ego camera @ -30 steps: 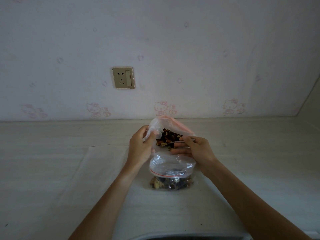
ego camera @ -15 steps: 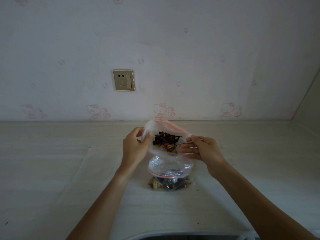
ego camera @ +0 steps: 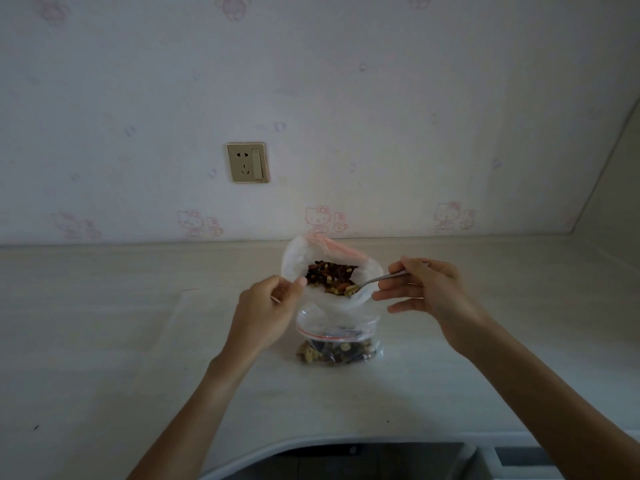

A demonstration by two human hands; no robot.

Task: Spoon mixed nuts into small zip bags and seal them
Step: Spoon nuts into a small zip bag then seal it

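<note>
Pinching the near left rim of a big bag (ego camera: 294,268) of mixed nuts (ego camera: 332,277), the left hand (ego camera: 268,306) is holding its mouth open; thumb and forefinger are closed on the thin plastic. This bag is standing on a pale counter (ego camera: 104,323) close to the back wall, and dark and light nuts are showing through its wide opening. To the right, a metal spoon (ego camera: 375,279) is dipping its bowl into the nuts at the right side of that opening. The right hand (ego camera: 426,289) is gripping the spoon's handle between thumb and upper fingers, while its lower fingers are stretching out loosely towards the bag. Just in front of the big bag, nearer the viewer, a small zip bag (ego camera: 337,341) is lying on the counter with a layer of nuts in its bottom; its red zip line is looking unpressed, though that is hard to judge. Filling appears to be under way rather than finished: this scoop is not yet transferred, and sealing is probably left. No other small bags are visible.
</note>
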